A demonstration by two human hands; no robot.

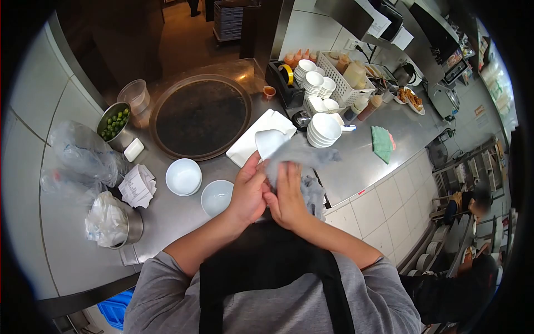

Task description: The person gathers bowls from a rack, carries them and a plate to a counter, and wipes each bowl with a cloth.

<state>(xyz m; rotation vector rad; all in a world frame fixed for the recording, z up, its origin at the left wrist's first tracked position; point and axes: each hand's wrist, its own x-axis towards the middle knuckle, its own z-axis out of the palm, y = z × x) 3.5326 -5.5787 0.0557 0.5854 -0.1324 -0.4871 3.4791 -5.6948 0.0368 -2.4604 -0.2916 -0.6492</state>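
Observation:
My left hand (250, 189) is closed on a small white bowl (269, 141), tilted on its side in front of me. My right hand (288, 197) presses a grey cloth (303, 156) against the bowl, its fingers together; the cloth is blurred by motion and covers part of the bowl. More of the grey cloth hangs down to the right of that hand. On the steel counter, left of my hands, stand a white bowl (183, 176) that looks stacked on another and a single white bowl (216, 196). Behind the held bowl lies a white rectangular tray (245, 146).
A large round brown tray (201, 118) sits at the back, beside a pot of green limes (114, 123). Right of my hands are stacked white bowls (322, 129), a white basket (347, 83) of bottles and a green cloth (381, 145). Other people (456, 284) are at the far right.

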